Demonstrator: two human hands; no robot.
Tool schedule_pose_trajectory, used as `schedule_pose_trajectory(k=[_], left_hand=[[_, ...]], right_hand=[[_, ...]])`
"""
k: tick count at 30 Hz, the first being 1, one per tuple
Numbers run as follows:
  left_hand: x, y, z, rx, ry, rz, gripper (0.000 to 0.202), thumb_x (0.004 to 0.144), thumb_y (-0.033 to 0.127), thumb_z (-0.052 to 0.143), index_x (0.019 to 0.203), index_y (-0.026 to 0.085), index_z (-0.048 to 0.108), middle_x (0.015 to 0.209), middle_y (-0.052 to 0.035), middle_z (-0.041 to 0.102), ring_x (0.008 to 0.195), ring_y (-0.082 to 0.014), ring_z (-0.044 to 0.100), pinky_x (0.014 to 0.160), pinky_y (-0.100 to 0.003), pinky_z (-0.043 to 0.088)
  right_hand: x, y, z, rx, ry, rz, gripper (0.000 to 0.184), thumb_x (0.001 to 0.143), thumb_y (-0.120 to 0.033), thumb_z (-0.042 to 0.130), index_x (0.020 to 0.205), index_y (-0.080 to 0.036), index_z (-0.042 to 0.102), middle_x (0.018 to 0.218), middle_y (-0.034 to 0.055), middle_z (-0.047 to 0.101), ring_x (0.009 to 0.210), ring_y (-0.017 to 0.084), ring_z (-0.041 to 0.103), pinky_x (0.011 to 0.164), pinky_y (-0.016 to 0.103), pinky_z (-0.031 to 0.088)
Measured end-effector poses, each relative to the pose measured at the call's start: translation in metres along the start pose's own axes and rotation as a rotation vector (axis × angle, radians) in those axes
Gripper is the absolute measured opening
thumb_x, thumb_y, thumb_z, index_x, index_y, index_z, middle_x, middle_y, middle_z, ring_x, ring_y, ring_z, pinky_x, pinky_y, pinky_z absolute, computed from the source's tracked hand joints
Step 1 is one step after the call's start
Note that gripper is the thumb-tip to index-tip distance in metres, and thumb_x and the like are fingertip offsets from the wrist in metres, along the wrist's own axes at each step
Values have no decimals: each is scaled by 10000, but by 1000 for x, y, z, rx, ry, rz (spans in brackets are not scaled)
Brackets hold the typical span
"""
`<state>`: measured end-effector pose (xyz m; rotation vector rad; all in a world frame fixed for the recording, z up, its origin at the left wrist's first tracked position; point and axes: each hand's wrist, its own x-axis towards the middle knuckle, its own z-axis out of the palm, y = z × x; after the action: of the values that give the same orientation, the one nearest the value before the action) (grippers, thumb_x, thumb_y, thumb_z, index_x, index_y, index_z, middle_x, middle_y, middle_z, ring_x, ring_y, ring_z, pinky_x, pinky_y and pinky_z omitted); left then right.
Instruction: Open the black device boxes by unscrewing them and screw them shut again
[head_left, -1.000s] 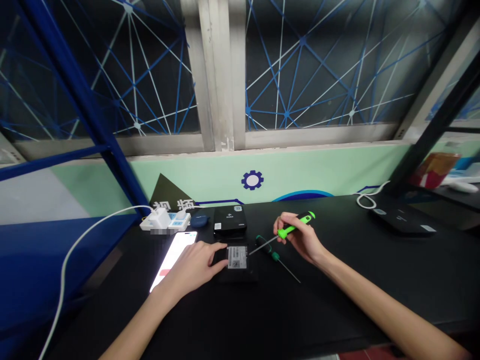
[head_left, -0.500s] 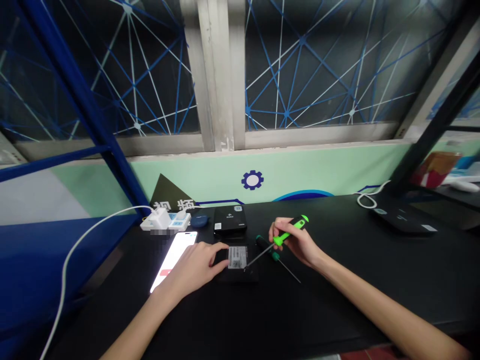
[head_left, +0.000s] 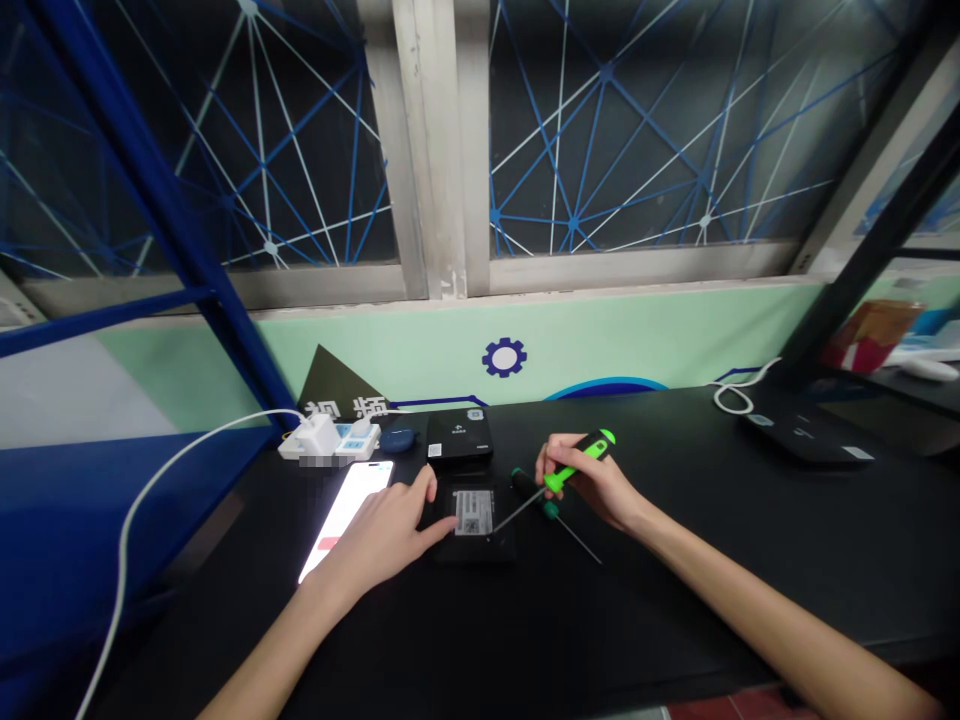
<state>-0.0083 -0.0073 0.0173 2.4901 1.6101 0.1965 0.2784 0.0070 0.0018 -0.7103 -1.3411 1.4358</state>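
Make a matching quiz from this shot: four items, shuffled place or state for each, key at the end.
Items
1. Phone
2. Bright screwdriver
3. Dark screwdriver
4. Power strip

Place or state
A. Lying on the table, right of the front box
B. White, with a plug in it
C. Screen lit, partly hidden by the left hand
D. Held in the right hand

Pairs: 1-C, 2-D, 3-A, 4-B
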Motion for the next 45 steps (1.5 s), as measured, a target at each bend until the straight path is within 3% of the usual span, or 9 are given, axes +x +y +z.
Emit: schedule_pose_trajectory(k=[6, 13, 20, 25, 29, 34, 38, 45], left_hand=[[-2, 0, 1, 13, -22, -70, 441, 908, 621, 442, 738, 217, 493, 643, 4, 567, 601, -194, 564, 522, -270, 265], [-2, 0, 1, 10, -47, -45, 507, 860, 712, 456, 754, 222, 535, 676, -16, 596, 664, -225, 581, 531, -273, 273], [-2, -6, -1, -78, -130, 10, 396, 918, 612, 456, 1015, 258, 605, 728, 5, 616, 662, -202, 591, 538, -267, 296], [0, -5, 1, -34, -53, 33, 316, 985, 499, 401, 1154, 306, 586, 675, 18, 585, 681, -210, 590, 590, -266, 334], [2, -1, 6, 21, 24, 25, 320, 992, 458, 392, 1161, 255, 574, 669, 11, 583, 659, -210, 588, 583, -272, 342], [0, 1, 6, -37, 47, 85, 437, 956, 534, 444, 1271, 270, 595, 895, -32, 656, 781, -217, 628, 626, -277, 408], [-2, 1, 7, -40, 37, 123, 553, 943, 589, 434, 1404, 294, 512, 1110, -66, 624, 849, -239, 646, 692, -305, 462], [0, 2, 11, -73, 13, 155, 595, 941, 602, 449, 1461, 313, 427, 1150, -65, 599, 896, -244, 633, 721, -310, 462]], right_hand=[[0, -3, 0, -40, -22, -4, 270, 882, -325, 642, 679, -147, 629, 725, 50, 680, 578, 152, 627, 510, 253, 432], [2, -9, -4, -158, 43, -46, 261, 873, -361, 663, 728, -144, 671, 780, 71, 704, 648, 163, 643, 554, 267, 493], [2, -12, 2, -293, -3, -24, 242, 844, -392, 693, 775, -161, 713, 846, 78, 736, 707, 173, 662, 652, 314, 546], [0, -17, 3, -340, 7, -50, 268, 842, -414, 690, 764, -160, 722, 845, 77, 731, 690, 172, 657, 661, 328, 548], [-1, -21, 2, -376, 35, -68, 275, 851, -409, 684, 749, -158, 725, 795, 64, 717, 655, 164, 645, 648, 320, 538], [-3, -26, 2, -413, 64, -99, 279, 841, -406, 695, 711, -160, 711, 728, 53, 698, 623, 158, 623, 610, 304, 529], [-1, -34, 2, -407, 78, -64, 306, 818, -425, 708, 667, -161, 687, 677, 44, 681, 584, 151, 609, 569, 293, 527], [23, -50, 9, -438, 14, 48, 330, 781, -426, 729, 613, -162, 627, 634, 42, 664, 494, 140, 612, 472, 272, 528]])
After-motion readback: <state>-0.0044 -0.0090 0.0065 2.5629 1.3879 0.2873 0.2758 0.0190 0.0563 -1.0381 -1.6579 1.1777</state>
